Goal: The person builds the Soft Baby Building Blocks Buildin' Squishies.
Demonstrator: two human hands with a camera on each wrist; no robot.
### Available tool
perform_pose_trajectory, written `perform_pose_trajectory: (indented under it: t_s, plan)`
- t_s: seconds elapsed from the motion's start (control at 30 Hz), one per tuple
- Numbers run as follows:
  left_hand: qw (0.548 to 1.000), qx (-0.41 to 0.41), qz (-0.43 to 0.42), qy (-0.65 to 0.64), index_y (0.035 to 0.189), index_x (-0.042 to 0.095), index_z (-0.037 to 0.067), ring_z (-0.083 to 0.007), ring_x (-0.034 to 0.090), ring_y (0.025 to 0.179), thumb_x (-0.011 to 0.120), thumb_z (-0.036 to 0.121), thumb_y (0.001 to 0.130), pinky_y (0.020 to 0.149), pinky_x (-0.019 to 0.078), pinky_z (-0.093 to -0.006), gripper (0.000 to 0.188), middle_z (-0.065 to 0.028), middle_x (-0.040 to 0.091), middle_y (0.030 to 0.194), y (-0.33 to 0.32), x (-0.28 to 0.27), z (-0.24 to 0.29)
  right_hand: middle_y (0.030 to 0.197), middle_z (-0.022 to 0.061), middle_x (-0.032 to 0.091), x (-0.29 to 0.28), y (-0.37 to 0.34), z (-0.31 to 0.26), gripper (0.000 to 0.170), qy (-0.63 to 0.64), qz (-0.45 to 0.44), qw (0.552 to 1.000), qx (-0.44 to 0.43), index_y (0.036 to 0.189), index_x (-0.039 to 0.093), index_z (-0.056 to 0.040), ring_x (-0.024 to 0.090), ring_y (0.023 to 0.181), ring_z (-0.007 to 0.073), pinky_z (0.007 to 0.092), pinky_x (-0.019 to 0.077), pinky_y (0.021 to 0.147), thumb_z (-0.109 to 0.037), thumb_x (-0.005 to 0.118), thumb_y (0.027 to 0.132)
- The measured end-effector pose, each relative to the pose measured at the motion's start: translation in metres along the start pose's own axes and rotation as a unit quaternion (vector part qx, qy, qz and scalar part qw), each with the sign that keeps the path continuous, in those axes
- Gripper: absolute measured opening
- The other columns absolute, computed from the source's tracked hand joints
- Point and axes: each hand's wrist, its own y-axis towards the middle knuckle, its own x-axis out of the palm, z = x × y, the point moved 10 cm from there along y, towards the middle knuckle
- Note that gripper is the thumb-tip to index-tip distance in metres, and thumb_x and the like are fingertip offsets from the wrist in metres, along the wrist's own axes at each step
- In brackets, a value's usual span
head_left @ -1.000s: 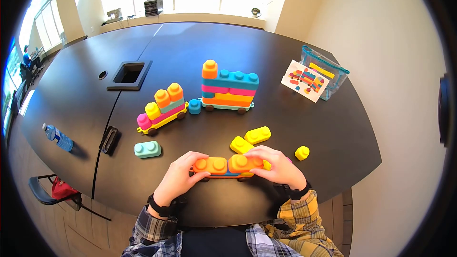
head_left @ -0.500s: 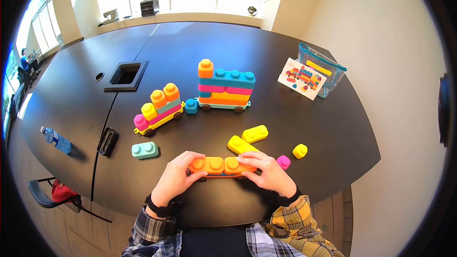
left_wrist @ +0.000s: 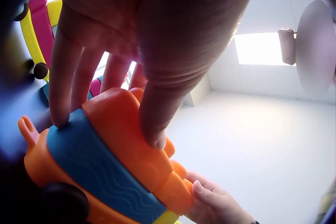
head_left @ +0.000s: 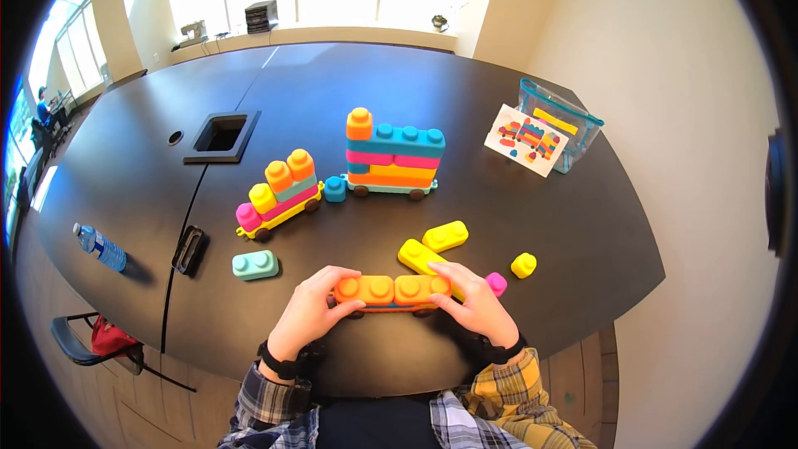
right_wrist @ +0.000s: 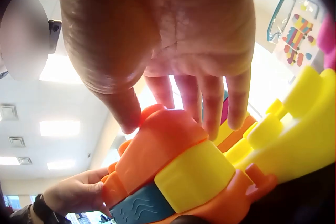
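Note:
Two orange two-stud blocks lie end to end on an orange wheeled base, over a blue block (left_wrist: 100,166) and a yellow block (right_wrist: 194,176). The left hand (head_left: 314,303) grips the left orange block (head_left: 366,288) between thumb and fingers. Round the outer end of the right orange block (head_left: 411,288) the right hand (head_left: 478,306) has its thumb in front and fingers behind. Just behind that hand, a long yellow block (head_left: 420,256) lies near another yellow block (head_left: 445,235). A pink block (head_left: 495,283) is to its right.
Farther back stand a yellow-based wagon (head_left: 283,208), a small blue block (head_left: 335,189) and a taller wagon (head_left: 395,158). A mint block (head_left: 255,265), black case (head_left: 190,250) and bottle (head_left: 100,247) are left; a small yellow block (head_left: 524,265), picture card (head_left: 526,140) and clear bag (head_left: 582,129) right.
The right orange block has come down level with the left one. The right hand has shifted slightly left, then its fingers have moved from the block's top to its outer end.

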Motion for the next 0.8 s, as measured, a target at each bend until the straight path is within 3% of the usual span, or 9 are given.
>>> perform_pose_trajectory:
  t_s: [0.07, 0.17, 0.27, 0.57, 0.7, 0.8]
  plan:
    - [1.000, -0.004, 0.000, 0.001, 0.125, 0.067, 0.003, -0.0301, 0.071, 0.105, 0.084, 0.015, 0.088, 0.084, 0.0643, -0.0367, 0.042, -0.0122, 0.069, 0.117, 0.000, 0.000, 0.000, 0.131, 0.0185, 0.069, -0.008, -0.003, 0.006, 0.044, 0.027, 0.032, 0.999, 0.029, 0.134, 0.066, -0.0010, 0.067, 0.124, 0.0337, 0.0398, 0.0509, 0.108, -0.015, 0.077, 0.094]
    - [1.000, -0.010, -0.002, -0.002, 0.125, 0.067, 0.003, -0.0299, 0.071, 0.105, 0.084, 0.015, 0.088, 0.085, 0.0646, -0.0365, 0.042, -0.0121, 0.069, 0.117, 0.000, 0.000, 0.000, 0.129, 0.0178, 0.070, -0.002, -0.007, 0.016, 0.042, 0.037, 0.006, 0.998, 0.059, 0.133, 0.066, -0.0006, 0.069, 0.120, 0.0320, 0.0384, 0.0525, 0.105, -0.014, 0.077, 0.094]
    - [1.000, -0.014, -0.001, -0.010, 0.126, 0.067, 0.004, -0.0300, 0.071, 0.105, 0.084, 0.014, 0.088, 0.085, 0.0646, -0.0362, 0.042, -0.0119, 0.069, 0.118, 0.000, 0.001, -0.004, 0.122, 0.0178, 0.073, -0.001, -0.005, 0.016, 0.038, 0.046, 0.040, 0.997, 0.046, 0.128, 0.067, -0.0008, 0.071, 0.115, 0.0352, 0.0394, 0.0545, 0.100, -0.015, 0.077, 0.095]
    - [0.999, -0.018, 0.010, -0.034, 0.128, 0.066, 0.006, -0.0290, 0.070, 0.106, 0.083, 0.012, 0.089, 0.085, 0.0644, -0.0360, 0.042, -0.0118, 0.068, 0.119, -0.001, -0.001, -0.011, 0.118, 0.0166, 0.072, 0.004, -0.003, 0.014, 0.036, 0.049, 0.039, 0.997, 0.054, 0.127, 0.066, -0.0025, 0.072, 0.110, 0.0329, 0.0380, 0.0560, 0.094, -0.015, 0.077, 0.095]
    - [0.999, -0.015, 0.009, -0.030, 0.128, 0.066, 0.005, -0.0296, 0.070, 0.106, 0.082, 0.012, 0.089, 0.085, 0.0641, -0.0361, 0.042, -0.0117, 0.068, 0.119, 0.000, -0.001, -0.010, 0.119, 0.0168, 0.072, 0.001, -0.003, 0.011, 0.037, 0.048, 0.035, 0.996, 0.062, 0.128, 0.066, -0.0029, 0.071, 0.112, 0.0335, 0.0385, 0.0552, 0.097, -0.018, 0.076, 0.096]
    - [1.000, -0.011, 0.006, -0.016, 0.127, 0.066, 0.005, -0.0307, 0.070, 0.105, 0.083, 0.013, 0.089, 0.084, 0.0638, -0.0365, 0.042, -0.0120, 0.069, 0.118, 0.001, -0.002, -0.007, 0.128, 0.0172, 0.070, -0.004, 0.001, 0.012, 0.034, 0.024, -0.006, 0.998, 0.061, 0.130, 0.066, -0.0008, 0.068, 0.121, 0.0316, 0.0391, 0.0518, 0.105, -0.013, 0.070, 0.099]
